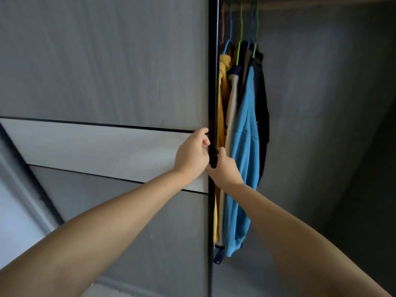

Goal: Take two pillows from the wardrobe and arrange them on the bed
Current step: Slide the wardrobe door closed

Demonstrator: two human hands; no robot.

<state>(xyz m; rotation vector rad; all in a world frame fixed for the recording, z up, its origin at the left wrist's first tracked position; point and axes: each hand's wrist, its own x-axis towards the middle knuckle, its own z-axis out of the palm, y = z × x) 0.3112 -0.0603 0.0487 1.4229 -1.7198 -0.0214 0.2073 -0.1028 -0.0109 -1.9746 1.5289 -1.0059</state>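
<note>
A grey sliding wardrobe door (107, 71) with a white band fills the left of the view. Its black edge (213, 82) runs vertically down the middle. My left hand (191, 154) grips that edge from the front, fingers curled around it. My right hand (225, 168) holds the same edge from the inner side, just below the left. Right of the edge the wardrobe stands open. No pillows and no bed are in sight.
Clothes hang on coloured hangers from a rail (278, 4) just inside the opening: a yellow garment (222, 86), a blue one (244, 146) and dark ones. The grey back wall of the wardrobe (321, 103) lies to the right.
</note>
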